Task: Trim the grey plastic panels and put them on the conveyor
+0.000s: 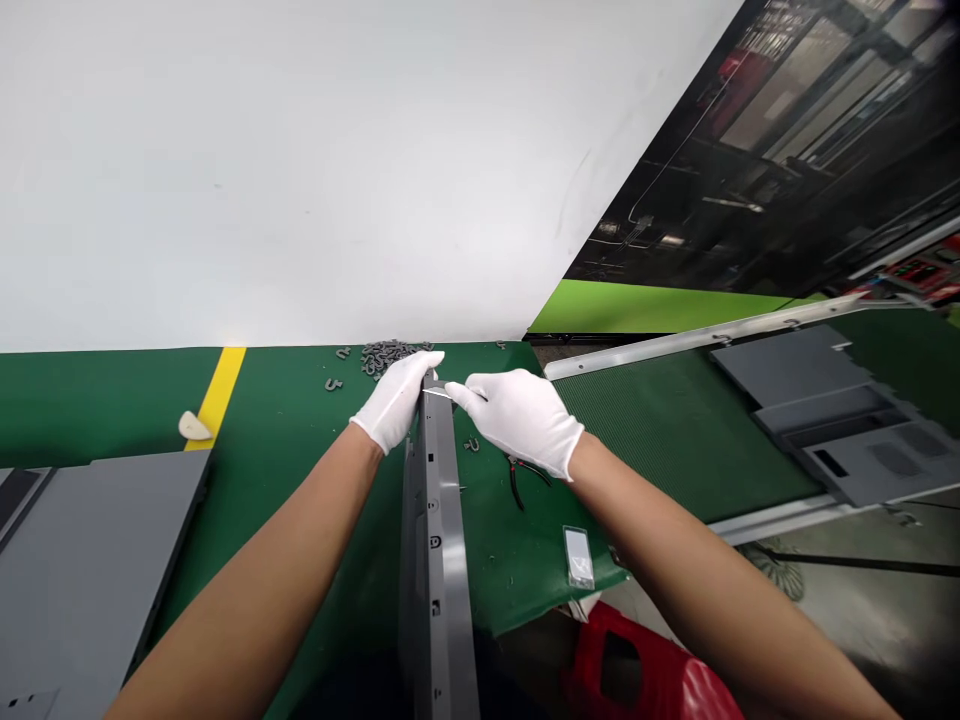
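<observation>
A long grey metal panel (448, 540) stands on its narrow edge, running from the near side toward the white wall, with small slots along its upturned side. My left hand (397, 400), in a white glove, is closed around the panel's far corner. My right hand (521, 415), also white-gloved, is just right of that corner, its fingers curled and thumb pointing at it. A small slim grey piece shows at the right fingertips; its kind is mostly hidden by the glove. Beyond my left hand lies a pile of small grey hook-shaped clips (384, 355).
Red-handled pliers (517, 485) and a small clear packet (578, 557) lie on the green table (517, 585). Another grey panel (97, 560) lies flat at left, near a white rounded piece (193, 427). A conveyor (660, 430) at right carries grey panels. A red stool (652, 670) stands below.
</observation>
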### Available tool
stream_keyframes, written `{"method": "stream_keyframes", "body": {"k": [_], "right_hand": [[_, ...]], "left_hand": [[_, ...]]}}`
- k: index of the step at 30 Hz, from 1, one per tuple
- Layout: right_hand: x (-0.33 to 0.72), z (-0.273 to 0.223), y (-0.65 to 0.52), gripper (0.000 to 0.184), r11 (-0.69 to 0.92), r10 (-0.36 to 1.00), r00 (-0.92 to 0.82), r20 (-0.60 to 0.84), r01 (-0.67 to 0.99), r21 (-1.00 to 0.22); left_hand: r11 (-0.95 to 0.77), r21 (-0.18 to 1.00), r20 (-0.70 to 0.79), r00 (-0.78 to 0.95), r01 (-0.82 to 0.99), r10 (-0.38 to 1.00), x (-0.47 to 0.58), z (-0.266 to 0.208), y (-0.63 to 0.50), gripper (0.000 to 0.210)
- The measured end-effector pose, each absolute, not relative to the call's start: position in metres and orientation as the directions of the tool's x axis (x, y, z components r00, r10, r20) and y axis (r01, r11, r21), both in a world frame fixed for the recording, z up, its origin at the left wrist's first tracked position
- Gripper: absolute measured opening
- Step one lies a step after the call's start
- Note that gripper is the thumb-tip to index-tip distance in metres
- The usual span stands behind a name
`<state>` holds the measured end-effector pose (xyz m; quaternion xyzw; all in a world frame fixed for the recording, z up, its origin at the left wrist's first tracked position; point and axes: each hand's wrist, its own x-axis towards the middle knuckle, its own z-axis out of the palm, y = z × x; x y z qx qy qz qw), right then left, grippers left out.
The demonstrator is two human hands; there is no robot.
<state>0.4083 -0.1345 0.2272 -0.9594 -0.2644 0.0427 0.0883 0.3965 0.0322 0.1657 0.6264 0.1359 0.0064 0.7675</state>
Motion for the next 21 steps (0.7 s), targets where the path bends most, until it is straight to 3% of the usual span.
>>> {"method": "stream_keyframes", "body": {"k": [7, 21], "right_hand": [[0.408, 0.231, -0.132, 0.062, -0.813, 0.579, 0.815, 0.025, 0.575, 0.095], [0.402, 0.23, -0.136, 0.066, -0.773, 0.624, 0.781, 0.034, 0.609, 0.177]], "left_hand": [[0.153, 0.977, -0.172, 0.977, 0.151, 0.129, 0.402, 0.157, 0.039, 0.035], [0.111, 0.983, -0.161, 0.978, 0.146, 0.135, 0.395, 0.174, 0.034, 0.032]]}}
